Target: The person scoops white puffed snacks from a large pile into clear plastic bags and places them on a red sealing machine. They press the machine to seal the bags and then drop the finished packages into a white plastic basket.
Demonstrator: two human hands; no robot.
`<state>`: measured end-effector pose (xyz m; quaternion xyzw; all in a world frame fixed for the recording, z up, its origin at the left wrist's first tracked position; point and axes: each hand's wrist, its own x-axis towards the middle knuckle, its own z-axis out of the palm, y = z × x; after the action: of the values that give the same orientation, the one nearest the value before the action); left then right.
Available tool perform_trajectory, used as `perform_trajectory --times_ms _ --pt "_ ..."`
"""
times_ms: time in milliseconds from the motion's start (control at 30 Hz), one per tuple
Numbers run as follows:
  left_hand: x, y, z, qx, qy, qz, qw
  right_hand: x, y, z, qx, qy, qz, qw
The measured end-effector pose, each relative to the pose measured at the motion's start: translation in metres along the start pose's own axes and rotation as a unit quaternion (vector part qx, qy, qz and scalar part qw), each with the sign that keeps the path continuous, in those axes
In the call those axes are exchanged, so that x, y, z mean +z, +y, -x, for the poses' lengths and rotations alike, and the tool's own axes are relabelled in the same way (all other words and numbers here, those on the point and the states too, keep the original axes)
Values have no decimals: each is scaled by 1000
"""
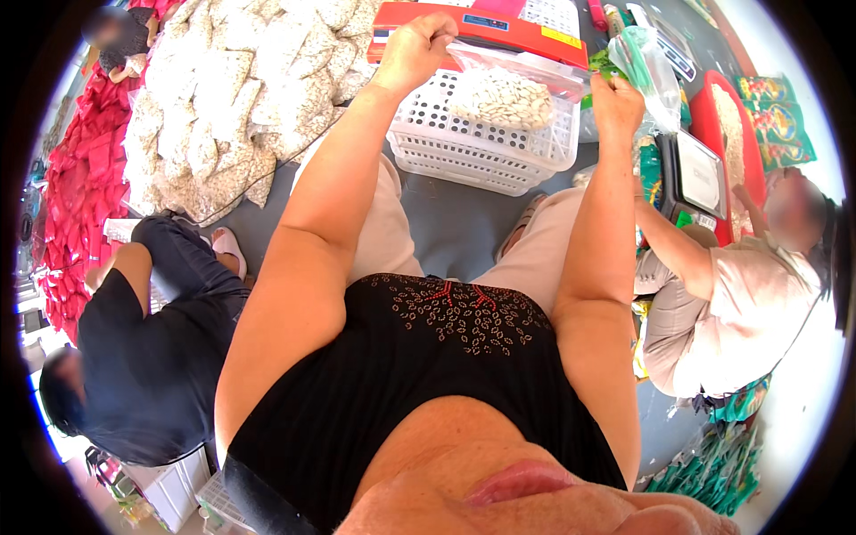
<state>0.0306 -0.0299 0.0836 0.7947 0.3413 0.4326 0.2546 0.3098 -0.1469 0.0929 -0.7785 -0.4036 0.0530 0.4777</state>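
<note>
A clear plastic bag of whitish seeds [503, 100], which look like pumpkin seeds, is stretched between my two hands. My left hand [416, 50] pinches one top corner, close to the front of a red bag sealer [535, 35] with a small control panel. At the opposite corner, my right hand [616, 101] grips the bag's edge. The bag's upper edge runs along the front of the sealer. Its filled part rests over an upturned white perforated plastic crate [481, 167]. Whether the bag's edge sits inside the sealer's jaws cannot be told.
A heap of filled clear bags [267, 73] lies left of the crate, with red packages [87, 200] beyond. At right stand a scale [699, 174] and a red basin of seeds [725, 127]. Co-workers sit at left [160, 361] and right [749, 294]; another is far left. A dark cable [294, 157] crosses the floor.
</note>
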Motion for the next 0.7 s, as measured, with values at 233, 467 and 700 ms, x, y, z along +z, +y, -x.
perform_trajectory --times_ms 233,467,700 --pt "-3 1 10 123 -137 -50 982 8 5 -5 129 -53 -259 956" --pt "-6 -4 4 201 -80 -168 962 15 22 -9 103 14 -265 959" --pt "-11 3 2 17 -79 -196 977 5 11 -8 87 -134 -422 892"
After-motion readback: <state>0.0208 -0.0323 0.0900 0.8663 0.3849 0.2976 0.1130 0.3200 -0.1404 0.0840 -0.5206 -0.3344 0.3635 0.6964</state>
